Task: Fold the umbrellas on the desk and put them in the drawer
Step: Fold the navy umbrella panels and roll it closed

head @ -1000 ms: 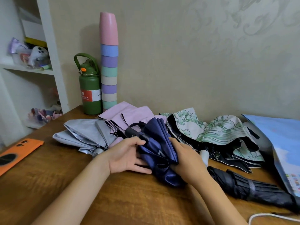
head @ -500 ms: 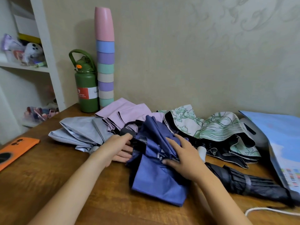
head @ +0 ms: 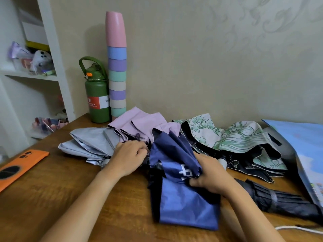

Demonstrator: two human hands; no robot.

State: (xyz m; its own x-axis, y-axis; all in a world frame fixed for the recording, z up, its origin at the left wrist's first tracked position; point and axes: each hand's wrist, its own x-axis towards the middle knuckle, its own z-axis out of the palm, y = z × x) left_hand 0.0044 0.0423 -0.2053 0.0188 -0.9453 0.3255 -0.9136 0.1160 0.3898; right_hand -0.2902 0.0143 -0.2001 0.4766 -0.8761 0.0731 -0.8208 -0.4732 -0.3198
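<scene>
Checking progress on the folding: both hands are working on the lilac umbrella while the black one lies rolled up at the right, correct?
Not quite. In the head view the left hand and right hand are on the blue umbrella, not the lilac umbrella, which lies behind it. The black umbrella does lie rolled up at the right.

I am sitting at a brown wooden desk (head: 52,198) that is standing against a beige wall (head: 209,67) with a faint swirling pattern. A white shelving unit (head: 57,70) is rising at my left, and soft, even light is falling across everything.
</scene>
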